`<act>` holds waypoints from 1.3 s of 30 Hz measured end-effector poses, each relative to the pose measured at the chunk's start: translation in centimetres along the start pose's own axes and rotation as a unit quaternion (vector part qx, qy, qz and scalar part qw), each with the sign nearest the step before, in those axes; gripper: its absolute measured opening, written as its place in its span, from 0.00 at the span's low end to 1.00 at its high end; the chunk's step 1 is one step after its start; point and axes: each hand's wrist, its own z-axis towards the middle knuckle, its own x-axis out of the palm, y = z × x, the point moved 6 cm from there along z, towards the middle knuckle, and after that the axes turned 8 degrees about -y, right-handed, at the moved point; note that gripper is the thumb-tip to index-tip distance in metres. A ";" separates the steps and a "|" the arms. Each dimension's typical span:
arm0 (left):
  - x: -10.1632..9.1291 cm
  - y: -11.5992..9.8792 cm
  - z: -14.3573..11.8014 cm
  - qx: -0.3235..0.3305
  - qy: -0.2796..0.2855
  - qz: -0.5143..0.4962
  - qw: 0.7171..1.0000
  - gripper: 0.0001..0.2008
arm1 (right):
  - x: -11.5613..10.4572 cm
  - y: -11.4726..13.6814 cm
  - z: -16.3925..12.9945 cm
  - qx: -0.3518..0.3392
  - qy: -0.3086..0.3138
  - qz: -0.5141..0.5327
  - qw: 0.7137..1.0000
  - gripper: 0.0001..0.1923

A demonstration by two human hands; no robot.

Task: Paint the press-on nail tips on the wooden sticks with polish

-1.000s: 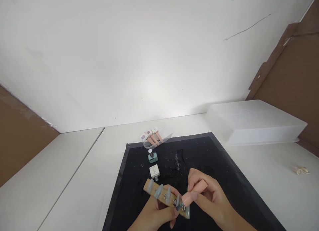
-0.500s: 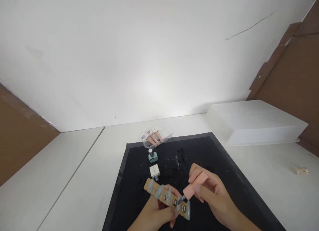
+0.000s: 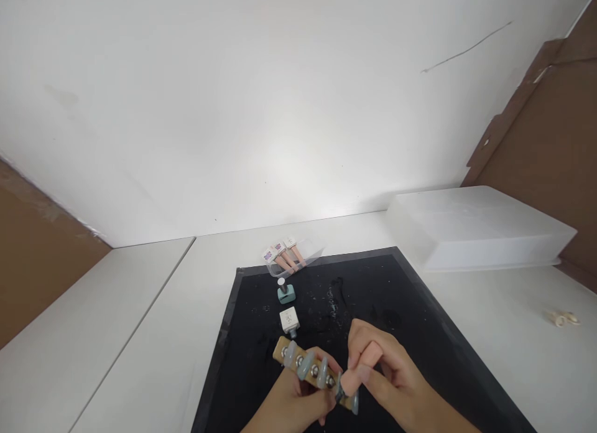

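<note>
My left hand (image 3: 291, 400), fingers closed, holds a wooden nail display strip (image 3: 314, 371) slantwise above the black mat. Several grey-blue false nails (image 3: 305, 366) stand across it among round metal studs. Between thumb and fingers of my right hand (image 3: 398, 383) is a nail polish brush (image 3: 361, 369) by its pink cap. Its dark tip is at the nails near the strip's right end; the cap partly hides the contact. Just beyond the strip lies a white nail polish bottle (image 3: 289, 319), its neck towards me. Behind that is a teal bottle (image 3: 286, 294) with a silver cap.
A clear tray (image 3: 316, 254) with several pink-capped white bottles sits at the back edge of the black mat (image 3: 373, 296). On the right stands a white translucent box (image 3: 485, 218) against a brown panel. Small cream pieces (image 3: 562, 319) lie on the white table.
The strip has shifted slightly right and turned, showing more of its studs. My right hand has moved a little down and left, bringing the brush lower at the strip's right end.
</note>
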 end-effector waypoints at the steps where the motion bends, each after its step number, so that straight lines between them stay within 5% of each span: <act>1: 0.0 0.0 -0.1 0.000 0.002 0.001 1.000 0.11 | 0.0 -0.1 0.0 -0.005 -0.007 -0.005 1.000 0.16; 7: -0.3 0.9 0.2 0.008 0.018 -0.004 1.000 0.14 | -0.8 -0.8 -0.3 -0.009 -0.081 0.023 0.996 0.15; 14: -0.1 0.6 0.5 0.006 0.031 0.001 1.000 0.13 | -0.2 -0.5 -0.4 -0.011 -0.007 0.009 1.000 0.16; 21: -0.2 0.9 0.1 -0.002 0.028 -0.007 1.000 0.14 | -0.9 -0.9 -0.2 -0.014 -0.079 0.031 0.996 0.16; 28: 0.1 0.4 0.2 -0.014 0.028 0.004 0.999 0.11 | -0.1 -0.2 -0.2 -0.007 -0.005 0.014 1.000 0.16; 35: -0.3 1.5 0.3 -0.013 0.040 -0.012 0.999 0.14 | -0.9 -1.3 -0.3 0.024 -0.081 0.024 0.996 0.15; 39: 0.0 0.6 0.1 -0.011 0.038 0.023 0.999 0.12 | -0.5 -0.7 -0.2 0.000 -0.040 0.014 0.999 0.16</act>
